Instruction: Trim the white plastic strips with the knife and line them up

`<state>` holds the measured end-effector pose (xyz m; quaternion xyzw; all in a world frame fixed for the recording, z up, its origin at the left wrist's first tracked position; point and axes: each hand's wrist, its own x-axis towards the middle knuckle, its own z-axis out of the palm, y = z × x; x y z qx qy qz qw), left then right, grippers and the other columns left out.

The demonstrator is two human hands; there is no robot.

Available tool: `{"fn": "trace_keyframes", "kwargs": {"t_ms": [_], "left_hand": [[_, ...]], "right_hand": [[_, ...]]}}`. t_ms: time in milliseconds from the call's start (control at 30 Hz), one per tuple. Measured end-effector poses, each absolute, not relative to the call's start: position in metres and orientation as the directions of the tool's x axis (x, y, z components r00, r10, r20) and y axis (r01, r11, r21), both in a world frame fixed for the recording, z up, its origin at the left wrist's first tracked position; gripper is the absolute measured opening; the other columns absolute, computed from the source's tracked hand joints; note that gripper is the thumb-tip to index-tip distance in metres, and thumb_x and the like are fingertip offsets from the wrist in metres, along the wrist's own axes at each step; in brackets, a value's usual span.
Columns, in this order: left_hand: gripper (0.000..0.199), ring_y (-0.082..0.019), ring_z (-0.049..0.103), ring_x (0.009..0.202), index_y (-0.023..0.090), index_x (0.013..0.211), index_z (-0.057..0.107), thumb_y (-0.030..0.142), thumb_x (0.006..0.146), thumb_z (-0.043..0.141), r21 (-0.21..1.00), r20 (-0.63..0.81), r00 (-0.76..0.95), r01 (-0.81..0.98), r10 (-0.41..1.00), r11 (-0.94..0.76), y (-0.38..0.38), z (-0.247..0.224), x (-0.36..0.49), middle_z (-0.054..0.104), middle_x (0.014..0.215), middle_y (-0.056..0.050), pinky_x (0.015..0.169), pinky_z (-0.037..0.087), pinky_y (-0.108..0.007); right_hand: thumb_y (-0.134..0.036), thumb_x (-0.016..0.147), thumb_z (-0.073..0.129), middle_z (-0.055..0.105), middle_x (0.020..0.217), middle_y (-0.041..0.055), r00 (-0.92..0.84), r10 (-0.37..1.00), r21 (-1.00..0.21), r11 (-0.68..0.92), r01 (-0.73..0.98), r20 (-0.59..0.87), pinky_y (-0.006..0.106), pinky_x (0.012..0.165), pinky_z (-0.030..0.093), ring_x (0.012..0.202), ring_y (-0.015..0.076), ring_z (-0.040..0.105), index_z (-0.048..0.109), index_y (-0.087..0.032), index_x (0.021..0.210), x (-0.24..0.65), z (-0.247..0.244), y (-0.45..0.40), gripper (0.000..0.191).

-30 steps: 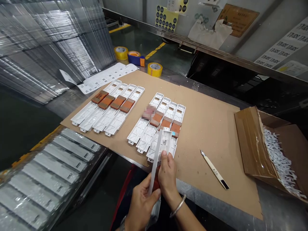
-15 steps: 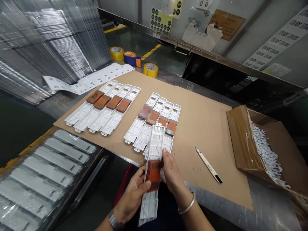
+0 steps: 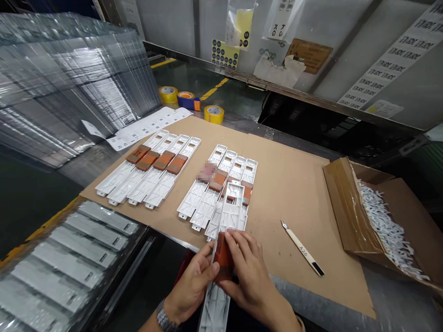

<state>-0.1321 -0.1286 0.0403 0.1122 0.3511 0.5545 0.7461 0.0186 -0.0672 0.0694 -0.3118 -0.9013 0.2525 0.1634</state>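
A long white plastic part (image 3: 231, 210) with a reddish-brown block (image 3: 224, 258) around its middle is held near the table's front edge. My left hand (image 3: 194, 281) grips it from the left, the thumb on the block. My right hand (image 3: 249, 272) is wrapped over the block's right side, fingers along its upper end. Behind the held part, several similar white parts with brown blocks (image 3: 218, 180) lie side by side on brown cardboard (image 3: 270, 193). Another row of such parts (image 3: 155, 182) lies to the left.
A cutter pen (image 3: 302, 247) lies on the cardboard at right, beside an open box (image 3: 337, 203) of small white pieces (image 3: 387, 226). Tape rolls (image 3: 213, 114) and a label sheet (image 3: 148, 127) are at the back. A tray of white parts (image 3: 74, 256) stands lower left, clear trays (image 3: 76, 83) upper left.
My right hand has moved from the white part's right edge down over the brown block. The held part's upper end has shifted slightly right, and the camera view has tilted up.
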Motion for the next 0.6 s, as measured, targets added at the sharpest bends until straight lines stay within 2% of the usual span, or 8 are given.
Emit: {"fn": "trace_keyframes", "kwargs": {"t_ms": [100, 333, 600], "left_hand": [[0.040, -0.019, 0.037, 0.128, 0.030, 0.121, 0.052, 0.025, 0.082, 0.058, 0.581, -0.383, 0.132, -0.736, 0.914, 0.349, -0.1306, 0.0409, -0.1294, 0.053, 0.131, -0.004, 0.110, 0.020, -0.037], [0.043, -0.019, 0.034, 0.130, 0.029, 0.125, 0.050, 0.021, 0.083, 0.056, 0.611, -0.376, 0.110, -0.717, 0.920, 0.335, -0.1317, 0.0431, -0.1279, 0.050, 0.134, -0.004, 0.111, 0.018, -0.036], [0.041, -0.019, 0.043, 0.124, 0.027, 0.121, 0.052, 0.022, 0.081, 0.059, 0.625, -0.403, 0.081, -0.703, 0.912, 0.339, -0.1297, 0.0445, -0.1285, 0.056, 0.126, -0.005, 0.108, 0.023, -0.035]], "right_hand": [[-0.020, 0.075, 0.060, 0.030, 0.137, 0.0175, -0.773, 0.619, -0.542, 0.701, 0.464, 0.138, 0.053, 0.102, 0.029, 0.125, 0.0333, 0.023, 0.015, -0.009, 0.143, 0.0184, 0.0710, -0.0647, 0.082], [-0.010, 0.070, 0.054, 0.027, 0.136, 0.0194, -0.768, 0.618, -0.525, 0.715, 0.461, 0.167, 0.053, 0.101, 0.033, 0.124, 0.0337, 0.022, 0.014, -0.004, 0.141, 0.0167, 0.0719, -0.0702, 0.082], [-0.008, 0.072, 0.052, 0.029, 0.133, 0.0200, -0.742, 0.639, -0.508, 0.717, 0.478, 0.202, 0.054, 0.097, 0.037, 0.122, 0.0336, 0.027, 0.016, -0.006, 0.141, 0.0116, 0.0749, -0.0711, 0.078]]}}
